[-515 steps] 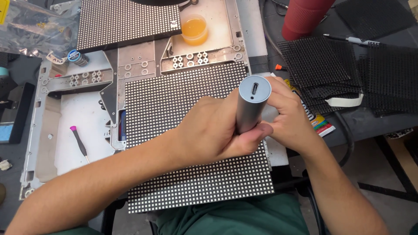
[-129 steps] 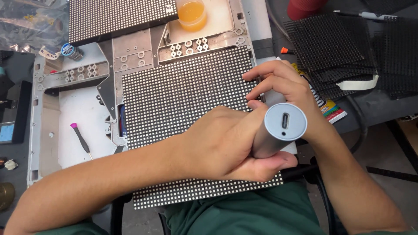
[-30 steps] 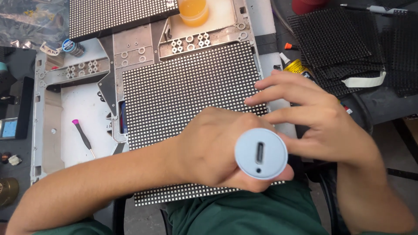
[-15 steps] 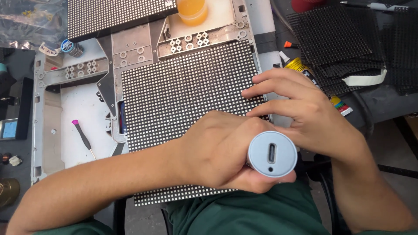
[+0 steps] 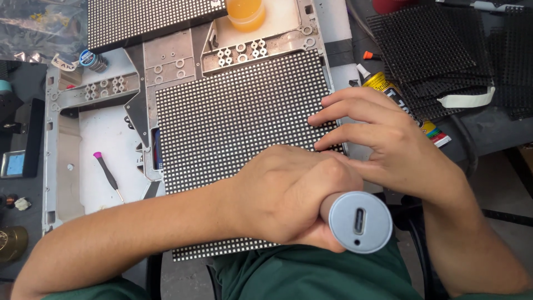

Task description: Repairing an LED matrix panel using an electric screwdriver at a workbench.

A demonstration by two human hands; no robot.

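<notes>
My left hand (image 5: 288, 194) is closed around a grey cylindrical tool (image 5: 360, 221), whose round end with a small slot faces the camera. The tool's tip is hidden under my hands, over the lower right part of a dotted panel (image 5: 233, 122) that lies on a metal frame (image 5: 183, 55). My right hand (image 5: 383, 141) rests beside the tool with fingers spread, fingertips touching the panel's right edge.
A small screwdriver with a pink cap (image 5: 108, 175) lies on the frame's white area at left. An orange-filled cup (image 5: 246, 12) stands at the top. A second dotted panel (image 5: 144, 19) lies top left. A yellow glue tube (image 5: 388, 91) and black mesh sheets (image 5: 438, 50) are at right.
The tool has tilted further toward the camera and moved lower and right since the oldest frame. My right hand's fingers have spread onto the panel's right edge.
</notes>
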